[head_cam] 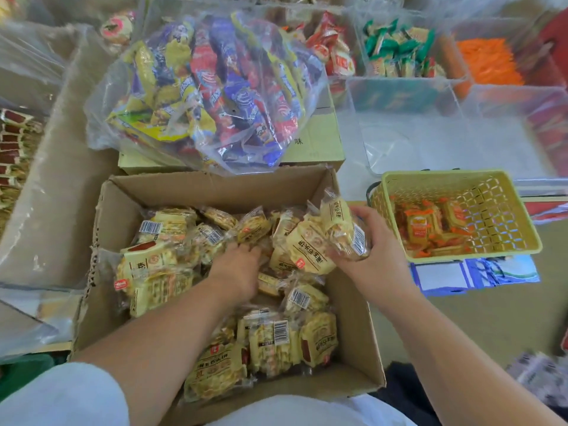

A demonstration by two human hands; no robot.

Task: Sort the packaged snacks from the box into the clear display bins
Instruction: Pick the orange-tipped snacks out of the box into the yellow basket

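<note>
Open cardboard box (215, 192) nearest, full of yellow snack packs (276, 339). Behind it, a clear bag of mixed snacks (215, 87) on a second carton (319, 130). Clear display bins (430, 139) back right, yellow basket (491, 207) right of box. Left hand (236, 265) fingers buried in the pile, grip can't tell. Right hand (372, 250) at right rim, grip closed on held packs (341, 226).

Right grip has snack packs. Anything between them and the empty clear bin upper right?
Nothing directly in line, as far as visible. The packs in the right grip must pass over the cardboard box rim and the clear bin's near wall. The yellow basket flanks the route on the right, the snack bag on the left.
</note>
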